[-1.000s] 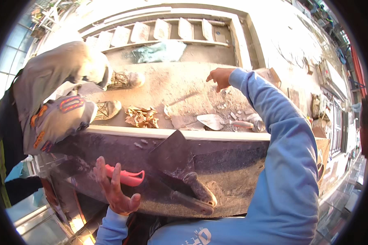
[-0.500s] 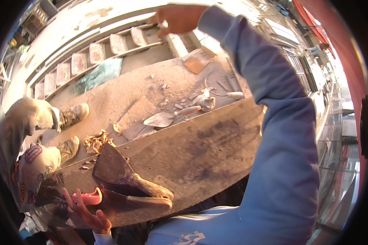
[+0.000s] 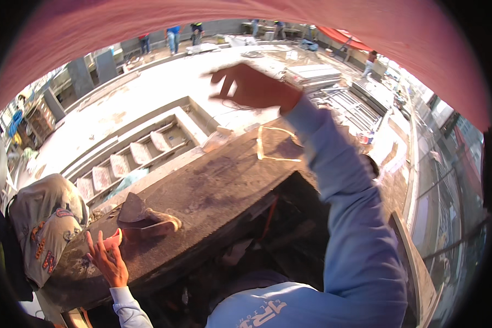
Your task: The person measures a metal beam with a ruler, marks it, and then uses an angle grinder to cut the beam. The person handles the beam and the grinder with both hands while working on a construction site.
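Note:
My left hand (image 3: pixel 110 264) is at the near left end of a brown plank (image 3: pixel 213 183), its fingers spread. Just beyond the fingertips lies a red handle (image 3: pixel 115 239) joined to a dark, flat blade. I cannot tell if the hand touches it. Beside it on the plank is a brown, wedge-shaped tool (image 3: pixel 132 208) with a pale, worn end. My right hand (image 3: pixel 251 86) is raised beyond the plank's far end, slightly blurred, with a gap between thumb and fingers. A thin line shows under it; whether the fingers hold it, I cannot tell.
A person in patched tan trousers (image 3: pixel 49 224) is close at the left. Beyond the plank is a trench with several pale blocks (image 3: pixel 139 154). A pale yellow outline (image 3: pixel 258 143) marks the plank's far end. Stacked boards (image 3: pixel 314 75) and metal bars lie farther off.
The view has tilted up, so the far ground and other people show. My right arm stays stretched forward, and my left hand stays beside the red handle.

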`<state>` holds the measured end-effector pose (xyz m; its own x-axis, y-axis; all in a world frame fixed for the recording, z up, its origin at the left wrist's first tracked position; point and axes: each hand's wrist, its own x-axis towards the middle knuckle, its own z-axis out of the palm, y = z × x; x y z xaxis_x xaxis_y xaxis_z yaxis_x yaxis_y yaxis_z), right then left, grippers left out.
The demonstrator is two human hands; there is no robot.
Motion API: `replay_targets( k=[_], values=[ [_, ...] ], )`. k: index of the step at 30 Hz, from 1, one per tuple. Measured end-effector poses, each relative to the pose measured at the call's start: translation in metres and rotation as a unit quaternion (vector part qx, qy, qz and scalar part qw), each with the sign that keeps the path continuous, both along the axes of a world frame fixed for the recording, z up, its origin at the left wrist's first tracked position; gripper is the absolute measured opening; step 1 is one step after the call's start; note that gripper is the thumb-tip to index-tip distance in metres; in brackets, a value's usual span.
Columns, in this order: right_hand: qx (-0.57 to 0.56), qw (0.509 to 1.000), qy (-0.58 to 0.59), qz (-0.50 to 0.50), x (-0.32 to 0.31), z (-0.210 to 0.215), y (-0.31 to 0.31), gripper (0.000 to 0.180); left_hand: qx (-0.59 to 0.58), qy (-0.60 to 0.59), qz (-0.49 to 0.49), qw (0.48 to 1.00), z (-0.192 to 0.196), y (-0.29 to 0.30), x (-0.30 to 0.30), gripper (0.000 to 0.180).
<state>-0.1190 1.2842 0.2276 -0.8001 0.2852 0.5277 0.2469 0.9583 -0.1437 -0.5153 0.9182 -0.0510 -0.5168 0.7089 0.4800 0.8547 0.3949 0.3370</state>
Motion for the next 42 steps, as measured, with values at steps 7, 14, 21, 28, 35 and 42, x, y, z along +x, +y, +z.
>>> replay_targets(
  k=[7,14,21,28,35,42],
  values=[
    [-0.205,0.962,-0.169,-0.066,0.043,-0.189,-0.124,0.068,0.094,0.049,-0.024,0.994,-0.009,-0.040,-0.035,0.047],
    [-0.110,0.988,0.004,-0.109,0.060,-0.253,-0.150,0.058,0.099,0.107,0.033,0.989,0.053,-0.069,-0.056,0.041],
    [-0.167,0.976,-0.084,-0.107,0.053,-0.243,-0.112,0.060,-0.023,0.026,-0.004,0.999,0.074,-0.080,-0.050,0.039],
    [-0.062,0.984,-0.048,-0.159,0.033,-0.265,-0.141,0.073,-0.128,0.036,0.030,0.991,0.019,-0.132,-0.059,0.048],
    [-0.012,0.974,-0.107,-0.199,0.056,-0.283,-0.185,0.085,-0.115,0.131,0.038,0.984,-0.001,-0.137,0.014,0.055],
    [-0.030,0.980,-0.123,-0.156,0.027,-0.285,-0.223,0.093,-0.108,0.133,0.055,0.984,-0.027,-0.167,0.054,0.072]
  ],
)
